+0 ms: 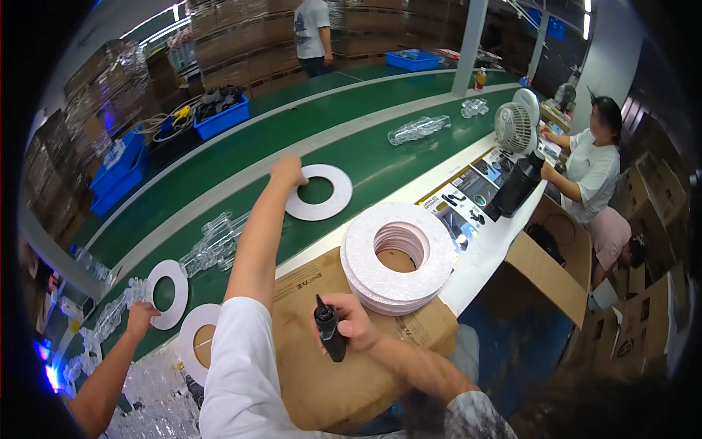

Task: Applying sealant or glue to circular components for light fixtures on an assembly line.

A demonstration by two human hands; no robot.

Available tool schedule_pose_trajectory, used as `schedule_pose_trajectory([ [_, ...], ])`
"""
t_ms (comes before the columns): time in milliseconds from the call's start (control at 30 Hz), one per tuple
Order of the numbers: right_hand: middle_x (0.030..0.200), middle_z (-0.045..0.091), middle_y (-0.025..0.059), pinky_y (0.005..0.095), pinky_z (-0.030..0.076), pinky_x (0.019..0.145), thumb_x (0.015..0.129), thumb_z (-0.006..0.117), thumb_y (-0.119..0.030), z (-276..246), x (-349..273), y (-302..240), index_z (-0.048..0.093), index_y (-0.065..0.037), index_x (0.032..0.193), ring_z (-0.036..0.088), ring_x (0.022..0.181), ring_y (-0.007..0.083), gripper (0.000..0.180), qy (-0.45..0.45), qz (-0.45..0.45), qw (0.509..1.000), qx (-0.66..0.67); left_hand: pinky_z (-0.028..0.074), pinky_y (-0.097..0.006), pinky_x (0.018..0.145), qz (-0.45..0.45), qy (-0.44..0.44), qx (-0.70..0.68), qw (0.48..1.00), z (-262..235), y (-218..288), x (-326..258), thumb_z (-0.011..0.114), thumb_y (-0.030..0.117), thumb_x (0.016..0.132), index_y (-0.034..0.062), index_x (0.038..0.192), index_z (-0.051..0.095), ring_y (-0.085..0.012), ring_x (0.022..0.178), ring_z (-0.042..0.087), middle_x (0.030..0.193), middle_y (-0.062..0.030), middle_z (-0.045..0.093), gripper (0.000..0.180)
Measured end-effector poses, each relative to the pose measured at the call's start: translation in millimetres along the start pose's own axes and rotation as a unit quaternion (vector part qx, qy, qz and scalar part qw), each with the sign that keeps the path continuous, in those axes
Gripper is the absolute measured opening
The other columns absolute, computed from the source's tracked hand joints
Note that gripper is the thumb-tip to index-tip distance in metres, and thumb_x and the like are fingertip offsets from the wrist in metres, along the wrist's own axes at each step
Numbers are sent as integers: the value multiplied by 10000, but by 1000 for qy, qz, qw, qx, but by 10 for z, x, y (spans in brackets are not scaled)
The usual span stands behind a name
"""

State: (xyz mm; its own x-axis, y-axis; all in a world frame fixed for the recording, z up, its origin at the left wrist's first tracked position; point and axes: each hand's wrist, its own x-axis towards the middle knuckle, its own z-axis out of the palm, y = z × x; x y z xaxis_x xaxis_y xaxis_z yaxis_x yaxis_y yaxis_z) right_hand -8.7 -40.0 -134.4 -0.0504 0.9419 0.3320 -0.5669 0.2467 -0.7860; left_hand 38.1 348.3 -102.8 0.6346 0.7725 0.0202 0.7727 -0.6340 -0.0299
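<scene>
My left hand [289, 172] reaches forward over the green conveyor belt [351, 162]. Its fingers are closed on the near-left rim of a flat white ring [338, 192]. My right hand [352, 322] is wrapped around a small black object [330, 335] with a narrow pointed tip; its exact kind is unclear. Just beyond the right hand, a thick stack of white rings [431, 256] rests on a brown cardboard box [307, 380]. Another white ring [191, 344] lies to the left of my left arm, partly hidden by my sleeve.
At left, another person's hand [142, 320] holds a white ring [168, 295]. Clear plastic packaging [216, 241] lies on the belt. To the right are a fan [515, 126], a black cylindrical thing [519, 186], an open carton [548, 274] and a seated person [596, 157].
</scene>
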Motion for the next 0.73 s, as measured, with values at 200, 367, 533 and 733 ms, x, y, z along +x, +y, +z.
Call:
schedule_pose_trajectory([
  [200,822,636,99,313,558,563,760,747,-525,34,20,113,558,13,1108,662,671,191,669,0,24,1000,16,539,-466,879,-1,79,-46,996,114,-562,-171,690,291,810,44,1090,685,-357,1069,645,1153,-201,670,373],
  [367,819,636,95,328,565,547,723,767,-558,-28,53,226,541,-5,1196,657,633,201,763,72,13,997,6,535,-460,788,122,153,-78,978,-781,-787,-927,618,202,816,31,837,726,-402,855,664,882,-235,686,204],
  [533,729,620,92,311,543,496,736,724,-563,-88,188,70,568,5,996,634,575,183,644,23,-13,999,-37,519,-406,685,22,96,-135,986,-1202,-629,-2212,637,217,822,9,789,710,-310,717,675,760,-171,697,223],
  [733,721,618,91,305,541,501,755,711,-587,10,227,154,567,1,996,633,566,181,651,-38,-35,998,-27,512,-368,854,23,30,36,999,-876,-1171,-3355,701,276,789,61,718,735,-287,825,695,760,-198,703,229],
])
